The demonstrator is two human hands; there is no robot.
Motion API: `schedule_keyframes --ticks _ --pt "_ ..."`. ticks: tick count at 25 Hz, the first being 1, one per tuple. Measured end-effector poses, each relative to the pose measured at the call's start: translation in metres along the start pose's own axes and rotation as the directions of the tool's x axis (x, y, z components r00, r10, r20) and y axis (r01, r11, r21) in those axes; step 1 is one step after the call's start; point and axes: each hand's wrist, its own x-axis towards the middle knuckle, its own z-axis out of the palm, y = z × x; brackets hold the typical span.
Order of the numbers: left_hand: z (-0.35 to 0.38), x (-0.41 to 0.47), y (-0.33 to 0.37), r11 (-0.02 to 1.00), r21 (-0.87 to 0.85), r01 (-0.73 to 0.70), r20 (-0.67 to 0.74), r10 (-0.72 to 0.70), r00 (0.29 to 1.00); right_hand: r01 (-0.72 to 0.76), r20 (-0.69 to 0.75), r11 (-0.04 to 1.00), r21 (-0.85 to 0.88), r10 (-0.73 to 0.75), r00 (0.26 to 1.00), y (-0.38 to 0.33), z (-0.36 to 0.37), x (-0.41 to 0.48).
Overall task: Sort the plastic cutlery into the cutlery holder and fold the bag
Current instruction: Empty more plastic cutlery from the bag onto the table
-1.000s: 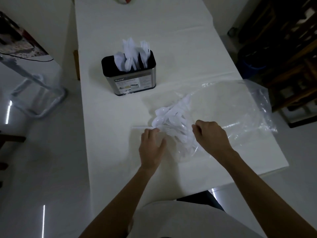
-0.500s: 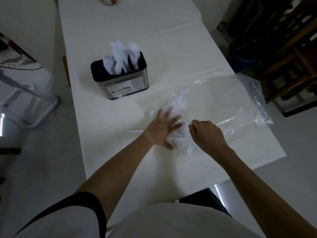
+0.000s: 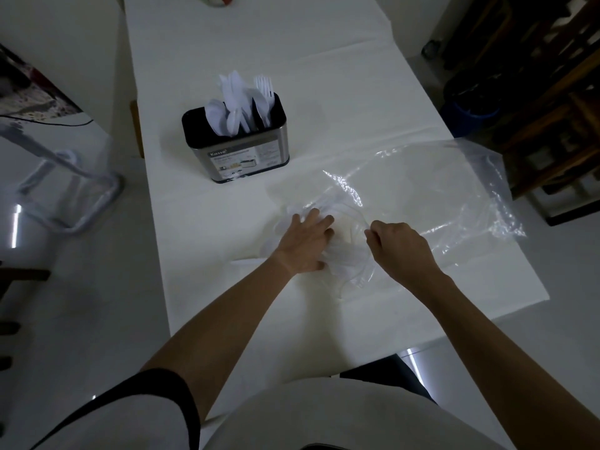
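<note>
Holder (image 3: pixel 233 147) stands upright left of centre on the table (image 3: pixel 292 43), stocked with white spoons, knives and forks. A loose white piece (image 3: pixel 246 262) lies flat just beside the left wrist.

Left hand (image 3: pixel 305 245): fingers spread, nearly straight, pressing on the cutlery (image 3: pixel 344 264) heaped at the bag's mouth; cannot tell if anything is held under the palm. Right hand (image 3: pixel 399 251): fingers curled, pinching the mouth's rim.

Bag (image 3: pixel 438 196) sprawls right, one corner past the table edge.

Likely handling:
- Cutlery is light, stiff and slick, and scatters easily. Take it by the handles, a few at a time.
- Bag is thin, limp and slippery. Hold it by the edges.

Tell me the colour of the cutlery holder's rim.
The cutlery holder has a black rim over a silver body; head view.
</note>
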Motion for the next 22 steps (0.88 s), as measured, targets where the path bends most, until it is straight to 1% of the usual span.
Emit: schedule_keyframes --ticks 2,6,9,13,17,19,22 --pt "0.003 -0.01 -0.002 0.999 0.028 0.043 -0.053 -0.041 0.998 0.013 0.008 1.0 -0.002 -0.013 1.0 0.001 0.002 0.0" --pt "0.013 -0.032 -0.006 0.991 0.091 0.098 -0.045 -0.094 0.995 0.03 0.022 0.999 -0.022 -0.029 0.999 0.002 0.003 0.005" --pt "0.019 -0.043 -0.012 0.984 0.1 0.145 -0.094 -0.135 0.986 0.071 0.026 0.996 -0.045 -0.07 0.997 0.002 0.002 0.009" --pt "0.023 -0.057 -0.025 0.985 -0.001 0.172 -0.218 -0.168 0.961 0.103 0.025 0.991 -0.086 -0.101 0.995 0.001 -0.001 0.015" --pt "0.033 -0.078 -0.033 0.977 -0.076 0.199 -0.31 -0.213 0.927 0.117 0.008 0.987 -0.109 -0.116 0.993 0.0 -0.003 0.02" --pt "0.038 -0.089 -0.036 0.963 -0.129 0.236 -0.343 -0.267 0.9 0.094 -0.016 0.99 -0.105 -0.096 0.995 -0.001 -0.004 0.023" --pt "0.043 -0.099 -0.036 0.917 -0.208 0.34 -0.336 -0.393 0.856 0.054 -0.071 0.995 -0.078 -0.06 0.996 0.001 -0.009 0.026"
